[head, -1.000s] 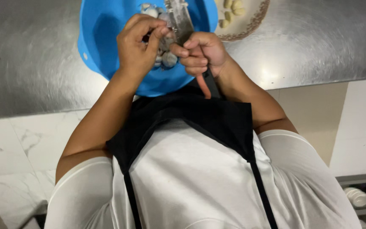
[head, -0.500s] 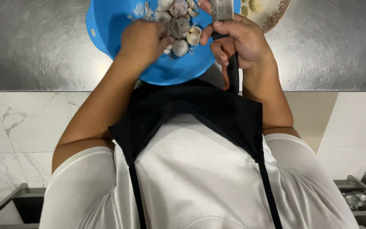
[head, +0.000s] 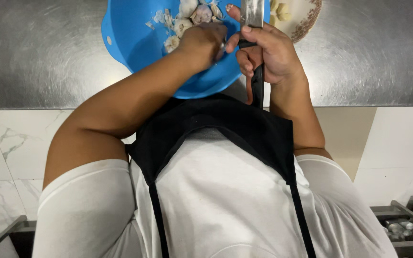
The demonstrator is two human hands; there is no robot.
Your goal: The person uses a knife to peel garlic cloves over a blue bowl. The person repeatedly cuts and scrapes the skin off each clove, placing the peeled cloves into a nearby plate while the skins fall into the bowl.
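Note:
A blue plastic bowl (head: 139, 45) sits on the steel counter and holds garlic bulbs and papery skins (head: 194, 12). My left hand (head: 201, 40) reaches over the bowl's near side, fingers curled round a small pale garlic clove that is mostly hidden. My right hand (head: 271, 52) is right beside it, gripping a knife (head: 253, 12) by its black handle. The blade points away from me over the bowl's right rim. The thumb lies along the blade's base.
A patterned plate (head: 309, 24) with peeled cloves stands right of the bowl at the top edge. The steel counter (head: 39, 52) runs across the view above a marble front. My black apron and white shirt fill the lower frame. A rack with metal items (head: 402, 227) sits bottom right.
Both hands have shifted from above the bowl's near rim to its right side. The left hand has dropped lower into the bowl, and the knife blade now stands clear of it.

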